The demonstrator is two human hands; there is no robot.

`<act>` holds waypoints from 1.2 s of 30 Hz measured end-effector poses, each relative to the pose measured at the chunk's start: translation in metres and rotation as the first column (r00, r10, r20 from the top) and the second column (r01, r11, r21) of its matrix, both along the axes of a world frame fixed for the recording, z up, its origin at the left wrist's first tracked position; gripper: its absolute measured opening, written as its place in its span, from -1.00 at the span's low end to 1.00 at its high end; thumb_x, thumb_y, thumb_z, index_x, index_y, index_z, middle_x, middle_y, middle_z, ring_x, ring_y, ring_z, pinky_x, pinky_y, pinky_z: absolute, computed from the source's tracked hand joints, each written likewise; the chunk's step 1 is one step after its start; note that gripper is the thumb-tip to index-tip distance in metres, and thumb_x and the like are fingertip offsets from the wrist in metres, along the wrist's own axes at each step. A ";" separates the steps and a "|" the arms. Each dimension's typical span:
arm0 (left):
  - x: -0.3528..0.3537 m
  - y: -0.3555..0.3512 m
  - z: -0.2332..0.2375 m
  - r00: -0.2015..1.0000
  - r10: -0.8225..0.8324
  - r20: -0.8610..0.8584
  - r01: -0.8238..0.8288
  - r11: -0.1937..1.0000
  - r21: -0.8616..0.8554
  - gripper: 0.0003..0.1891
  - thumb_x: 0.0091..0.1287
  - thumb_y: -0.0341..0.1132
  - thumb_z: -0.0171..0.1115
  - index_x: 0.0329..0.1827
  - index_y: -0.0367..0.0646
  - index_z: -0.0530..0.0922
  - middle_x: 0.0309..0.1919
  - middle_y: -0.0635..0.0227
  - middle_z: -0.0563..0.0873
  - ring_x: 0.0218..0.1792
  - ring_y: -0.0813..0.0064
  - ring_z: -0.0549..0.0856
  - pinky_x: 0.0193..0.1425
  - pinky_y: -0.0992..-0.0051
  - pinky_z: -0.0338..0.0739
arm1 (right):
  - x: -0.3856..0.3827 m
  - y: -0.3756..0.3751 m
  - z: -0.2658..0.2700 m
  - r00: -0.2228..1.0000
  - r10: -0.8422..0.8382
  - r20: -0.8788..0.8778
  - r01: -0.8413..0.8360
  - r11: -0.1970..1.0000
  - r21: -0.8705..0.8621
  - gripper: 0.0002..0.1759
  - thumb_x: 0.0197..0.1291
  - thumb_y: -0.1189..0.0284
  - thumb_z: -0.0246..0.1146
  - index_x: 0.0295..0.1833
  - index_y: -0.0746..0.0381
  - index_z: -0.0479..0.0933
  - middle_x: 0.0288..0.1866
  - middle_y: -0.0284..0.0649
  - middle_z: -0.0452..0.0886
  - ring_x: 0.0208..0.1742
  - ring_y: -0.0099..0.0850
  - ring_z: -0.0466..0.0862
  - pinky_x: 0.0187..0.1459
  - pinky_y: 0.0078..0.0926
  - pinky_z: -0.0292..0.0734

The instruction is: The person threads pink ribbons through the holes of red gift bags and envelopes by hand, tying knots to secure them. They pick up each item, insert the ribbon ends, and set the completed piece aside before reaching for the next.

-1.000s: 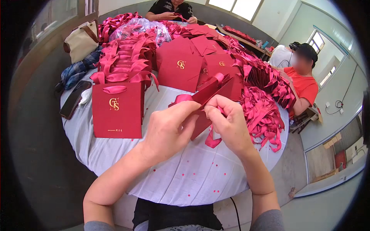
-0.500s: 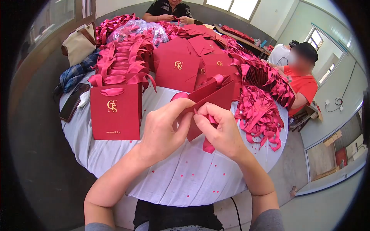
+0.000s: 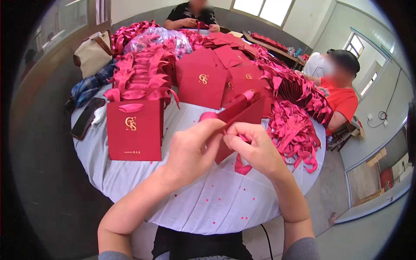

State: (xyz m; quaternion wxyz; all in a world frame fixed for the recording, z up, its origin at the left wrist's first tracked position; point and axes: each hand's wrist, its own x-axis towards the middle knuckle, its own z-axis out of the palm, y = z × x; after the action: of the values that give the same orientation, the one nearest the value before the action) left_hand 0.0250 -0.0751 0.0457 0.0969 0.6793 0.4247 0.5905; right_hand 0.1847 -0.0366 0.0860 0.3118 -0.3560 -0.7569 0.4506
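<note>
A red paper bag is tilted between my hands, its opening edge facing up. My left hand pinches the bag's near edge, with a loop of pink ribbon just above its fingers. My right hand is closed on the ribbon close beside my left fingertips, and a ribbon end hangs below it. The fingertips hide where ribbon and bag meet. To the left, a finished-looking red bag with a gold logo stands upright at the front of a row.
Flat red bags lie beyond my hands. Loose ribbons are heaped at the right. A phone, a cloth bag and small red dots are on or by the white table. Two people in black and red sit around it.
My right fingers have curled in more tightly at the ribbon, near my left fingertips. The whole view has shifted slightly, moving the table items right and down.
</note>
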 end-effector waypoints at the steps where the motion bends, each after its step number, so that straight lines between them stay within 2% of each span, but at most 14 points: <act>1: 0.001 -0.002 0.001 1.000 0.003 -0.027 -0.003 1.000 0.014 -0.81 0.15 -0.55 0.22 -0.16 -0.22 0.56 -0.43 0.15 0.67 -0.53 0.25 0.66 -0.47 0.39 0.51 | 0.001 0.001 -0.001 1.000 -0.007 0.010 0.007 1.000 0.017 -0.82 0.17 0.49 0.17 -0.44 0.37 0.45 -0.64 -0.42 0.35 -0.53 -0.72 0.32 -0.52 -0.61 0.22; 3: 0.001 -0.002 0.003 0.996 0.008 -0.086 -0.003 0.998 0.064 -0.77 0.14 -0.55 0.21 -0.12 -0.21 0.56 -0.38 0.15 0.67 -0.43 0.19 0.69 -0.42 0.36 0.53 | 0.001 -0.003 0.000 0.998 -0.024 0.060 0.018 0.996 0.091 -0.86 0.22 0.53 0.15 -0.40 0.32 0.46 -0.53 -0.54 0.40 -0.48 -0.81 0.31 -0.49 -0.74 0.18; 5: 0.002 -0.003 0.002 0.988 0.024 -0.152 -0.007 0.993 0.116 -0.74 0.13 -0.54 0.22 -0.09 -0.20 0.55 -0.35 0.17 0.67 -0.40 0.17 0.69 -0.41 0.34 0.53 | 0.001 -0.002 -0.005 0.999 -0.042 0.015 0.039 0.984 0.176 -0.86 0.22 0.54 0.15 -0.40 0.33 0.46 -0.54 -0.52 0.40 -0.50 -0.78 0.32 -0.50 -0.71 0.20; 8: 0.001 -0.002 0.001 0.982 0.026 -0.185 0.004 0.987 0.163 -0.69 0.13 -0.58 0.24 -0.03 -0.22 0.54 -0.37 0.18 0.66 -0.50 0.27 0.65 -0.48 0.41 0.50 | 0.001 -0.007 -0.003 0.995 -0.077 0.070 0.058 0.968 0.244 -0.87 0.21 0.55 0.14 -0.40 0.34 0.45 -0.56 -0.49 0.40 -0.52 -0.76 0.33 -0.51 -0.70 0.21; 9: 0.000 -0.001 0.003 0.981 0.026 -0.194 0.008 0.985 0.173 -0.67 0.13 -0.63 0.24 -0.01 -0.25 0.54 -0.38 0.17 0.66 -0.58 0.37 0.62 -0.53 0.49 0.47 | -0.001 -0.008 -0.005 0.994 -0.103 0.035 0.086 0.942 0.325 -0.89 0.19 0.55 0.16 -0.38 0.34 0.45 -0.57 -0.36 0.43 -0.54 -0.62 0.39 -0.51 -0.60 0.27; 11: -0.002 -0.002 0.007 0.981 0.017 -0.195 0.018 0.984 0.179 -0.66 0.13 -0.63 0.23 -0.01 -0.24 0.54 -0.38 0.17 0.66 -0.57 0.36 0.63 -0.52 0.49 0.47 | -0.006 -0.010 -0.008 0.989 -0.146 -0.039 0.147 0.869 0.473 -0.91 0.15 0.55 0.22 -0.34 0.34 0.45 -0.59 -0.09 0.48 -0.60 -0.32 0.52 -0.50 -0.40 0.39; 14: -0.006 -0.004 0.011 0.979 -0.003 -0.203 0.041 0.983 0.180 -0.66 0.13 -0.63 0.23 0.00 -0.24 0.54 -0.38 0.16 0.66 -0.54 0.33 0.65 -0.50 0.47 0.49 | -0.008 -0.014 -0.008 0.981 -0.195 -0.015 0.166 0.787 0.595 -0.91 0.16 0.56 0.24 -0.29 0.32 0.45 -0.51 -0.07 0.53 -0.53 -0.21 0.58 -0.47 -0.34 0.43; 18: -0.011 0.001 0.010 0.969 -0.004 -0.248 0.061 0.972 0.226 -0.69 0.14 -0.52 0.22 -0.02 -0.21 0.50 -0.40 0.22 0.63 -0.47 0.20 0.66 -0.47 0.33 0.50 | -0.010 -0.012 -0.013 0.981 -0.184 -0.062 0.179 0.738 0.650 -0.87 0.14 0.55 0.28 -0.28 0.30 0.44 -0.48 -0.11 0.53 -0.51 -0.21 0.59 -0.47 -0.34 0.44; 21: -0.015 0.001 0.012 0.964 0.018 -0.264 0.045 0.972 0.230 -0.70 0.14 -0.47 0.25 -0.03 -0.20 0.50 -0.39 0.21 0.64 -0.47 0.20 0.66 -0.48 0.33 0.50 | -0.011 -0.016 -0.008 0.957 -0.288 -0.045 0.236 0.677 0.697 -0.78 0.05 0.53 0.36 -0.20 0.27 0.48 -0.35 -0.15 0.53 -0.38 -0.22 0.59 -0.40 -0.35 0.45; 23: -0.016 -0.004 0.018 0.951 0.010 -0.310 0.049 0.982 0.181 -0.70 0.16 -0.50 0.25 -0.03 -0.21 0.51 -0.37 0.17 0.66 -0.44 0.20 0.68 -0.44 0.35 0.53 | -0.012 -0.016 0.003 0.926 -0.360 -0.113 0.280 0.453 0.846 -0.65 -0.03 0.47 0.41 -0.10 0.23 0.52 -0.19 -0.19 0.50 -0.20 -0.23 0.53 -0.25 -0.32 0.44; 24: -0.017 -0.006 0.019 0.934 0.001 -0.357 0.050 0.990 0.133 -0.71 0.17 -0.53 0.25 -0.02 -0.23 0.52 -0.35 0.13 0.68 -0.41 0.19 0.70 -0.40 0.37 0.55 | -0.008 -0.016 0.008 0.918 -0.397 -0.017 0.172 0.360 0.917 -0.51 -0.10 0.45 0.44 0.02 0.22 0.50 -0.10 -0.20 0.46 -0.12 -0.22 0.45 -0.10 -0.31 0.38; 27: -0.015 -0.007 0.018 0.921 -0.012 -0.389 0.070 0.988 0.136 -0.71 0.18 -0.49 0.25 -0.01 -0.19 0.52 -0.37 0.15 0.68 -0.45 0.19 0.69 -0.40 0.36 0.55 | -0.001 -0.012 0.010 0.928 -0.350 0.125 0.021 0.384 0.923 -0.50 -0.14 0.45 0.43 0.00 0.23 0.50 -0.15 -0.21 0.49 -0.15 -0.24 0.45 -0.08 -0.32 0.34; 31: -0.013 -0.010 0.020 0.928 -0.035 -0.371 0.088 0.988 0.127 -0.70 0.18 -0.49 0.24 -0.01 -0.16 0.48 -0.42 0.17 0.66 -0.50 0.20 0.67 -0.43 0.34 0.52 | -0.002 -0.017 0.014 0.948 -0.296 0.115 0.051 0.499 0.865 -0.70 -0.09 0.44 0.39 -0.19 0.22 0.53 -0.26 -0.26 0.50 -0.21 -0.27 0.43 -0.16 -0.31 0.31; 36: -0.010 -0.009 0.019 0.923 -0.023 -0.384 0.080 0.988 0.133 -0.72 0.19 -0.48 0.24 -0.04 -0.17 0.47 -0.45 0.19 0.65 -0.51 0.20 0.66 -0.45 0.33 0.51 | 0.001 -0.017 0.022 0.906 -0.323 0.272 -0.083 0.496 0.864 -0.78 -0.04 0.45 0.35 -0.24 0.21 0.52 -0.33 -0.24 0.47 -0.24 -0.26 0.43 -0.18 -0.32 0.29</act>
State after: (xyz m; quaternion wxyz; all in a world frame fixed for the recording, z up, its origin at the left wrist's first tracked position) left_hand 0.0150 -0.0842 0.0645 -0.0219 0.7974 0.3728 0.4739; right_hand 0.1860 -0.0537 0.1078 0.3166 -0.2906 -0.8982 -0.0925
